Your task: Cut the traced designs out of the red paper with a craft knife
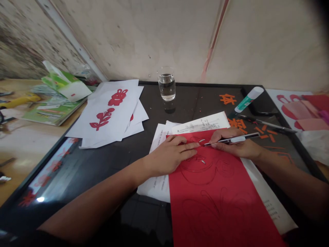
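A sheet of red paper [216, 212] with pencil-drawn outlines and a few small cut slits lies in front of me, on top of printed pages [158, 178]. My left hand [172, 154] rests on the sheet's upper left part, palm down, fingers stretched out and holding nothing. In my right hand [233, 142] is a slim, pen-shaped craft knife [245, 137], gripped between thumb and fingers. Its tip touches or nearly touches the red paper, just right of my left fingertips and close to a curved slit.
A glass of water [166, 85] stands at the back of the black tabletop [144, 103]. White sheets with red paper cutouts [102, 120] lie left. A glue stick [249, 99] and another pen-like tool [269, 124] are at right. Books [51, 111] lie far left.
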### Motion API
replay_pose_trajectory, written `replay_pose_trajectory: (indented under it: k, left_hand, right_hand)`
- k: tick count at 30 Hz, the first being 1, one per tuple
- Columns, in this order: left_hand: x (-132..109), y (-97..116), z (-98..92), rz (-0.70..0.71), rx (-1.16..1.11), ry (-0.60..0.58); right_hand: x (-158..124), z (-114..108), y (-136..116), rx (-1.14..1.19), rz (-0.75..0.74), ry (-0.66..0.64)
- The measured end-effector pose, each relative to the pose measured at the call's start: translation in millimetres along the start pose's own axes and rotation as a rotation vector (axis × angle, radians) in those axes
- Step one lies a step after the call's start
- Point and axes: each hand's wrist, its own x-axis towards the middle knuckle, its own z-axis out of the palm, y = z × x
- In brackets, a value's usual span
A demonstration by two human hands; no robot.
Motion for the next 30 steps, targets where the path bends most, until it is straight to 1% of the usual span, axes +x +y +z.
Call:
replay_pose_trajectory:
  k: [5, 7, 9, 14, 16, 20, 30]
  left_hand:
    - [-1, 0, 0.0, -0.002, -0.001, -0.005]
    - [-1, 0, 0.5, 0.000, -0.003, -0.005]
    - [0, 0, 0.7, 0.003, -0.004, -0.009]
    - [0, 0, -0.3, -0.008, -0.002, -0.031]
    - [0, 0, -0.7, -0.009, -0.007, -0.036]
    - [0, 0, -0.4, -0.008, -0.005, -0.035]
    - [-1, -1, 0.2, 0.005, -0.005, -0.015]
  right_hand:
    - [-2, -2, 0, 0.008, 0.062, -0.011]
    - [-2, -3, -1, 0.024, 0.061, -0.010]
    - [-1, -5, -1, 0.007, 0.035, -0.020]
    - [-2, -11, 4, -0.098, -0.078, -0.094]
    - [-3, -11, 4, -0.070, -0.082, -0.072]
    - [-4, -9, 4, -0.020, -0.042, -0.026]
    - [-3, -14, 8, 0.015, -0.057, -0.048]
